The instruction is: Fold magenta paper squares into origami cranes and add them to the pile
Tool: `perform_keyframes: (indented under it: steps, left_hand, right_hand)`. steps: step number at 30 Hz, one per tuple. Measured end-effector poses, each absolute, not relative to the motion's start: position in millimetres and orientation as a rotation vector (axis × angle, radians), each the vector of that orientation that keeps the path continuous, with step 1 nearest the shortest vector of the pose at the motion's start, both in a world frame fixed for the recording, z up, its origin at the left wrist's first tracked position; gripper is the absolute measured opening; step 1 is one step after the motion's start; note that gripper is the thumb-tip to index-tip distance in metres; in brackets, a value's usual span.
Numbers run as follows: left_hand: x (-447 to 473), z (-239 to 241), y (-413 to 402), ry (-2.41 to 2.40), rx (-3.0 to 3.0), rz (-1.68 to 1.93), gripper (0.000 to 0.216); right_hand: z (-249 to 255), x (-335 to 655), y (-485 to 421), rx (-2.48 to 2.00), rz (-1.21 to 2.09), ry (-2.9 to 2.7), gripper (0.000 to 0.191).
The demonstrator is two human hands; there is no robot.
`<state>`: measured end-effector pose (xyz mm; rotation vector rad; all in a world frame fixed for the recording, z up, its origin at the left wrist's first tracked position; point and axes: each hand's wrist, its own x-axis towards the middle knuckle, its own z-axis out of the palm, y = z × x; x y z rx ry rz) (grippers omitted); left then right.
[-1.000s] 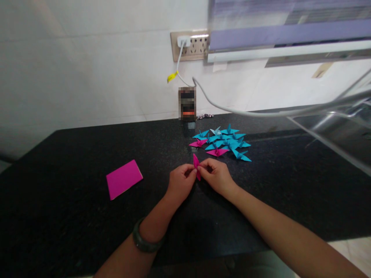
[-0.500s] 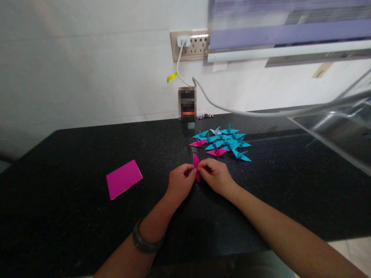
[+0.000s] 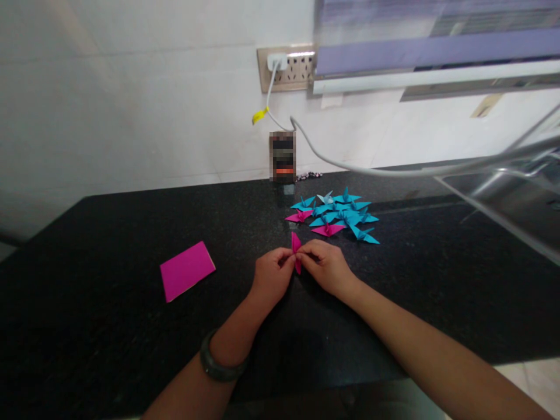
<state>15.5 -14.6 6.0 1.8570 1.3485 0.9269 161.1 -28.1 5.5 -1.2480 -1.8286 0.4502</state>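
Note:
A pink paper crane (image 3: 296, 241) is pinched between both hands, low over the black counter, its two wings pointing toward and away from me. My left hand (image 3: 273, 274) grips it from the left with thumb and forefinger. From the right, the fingertips of my right hand (image 3: 328, 265) close on the same crane; its middle is hidden behind the fingers. Just beyond my hands lies a cluster of folded cranes: several blue cranes (image 3: 343, 217), a pale blue one (image 3: 326, 198), and two pink cranes, one (image 3: 300, 216) left and one (image 3: 328, 230) in front.
A stack of pink paper (image 3: 187, 271) lies to the left on the black counter (image 3: 131, 233). Against the wall stands a blurred-out device (image 3: 283, 156) with a beaded strand (image 3: 310, 175) beside it. A white cable (image 3: 332, 162) runs from the wall socket (image 3: 297, 69) toward a metal sink (image 3: 516, 192) at right.
My fingertips have shifted very slightly on the pink crane, the right ones a little to the left. Everything else stays where it was.

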Motion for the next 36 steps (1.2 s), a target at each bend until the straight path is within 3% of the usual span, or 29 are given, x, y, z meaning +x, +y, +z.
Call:
perform_keyframes:
  steps: [23,36]
  left_hand:
    - [15.4,5.9,-14.7,1.312,2.068,0.880,0.015]
    - [15.4,4.8,-15.3,1.342,1.933,0.952,0.016]
  right_hand:
    - [2.4,157.0,-29.6,-1.465,0.378,-1.778,0.005]
    - [-1.3,154.4,-28.8,-1.392,0.688,-1.527,0.009]
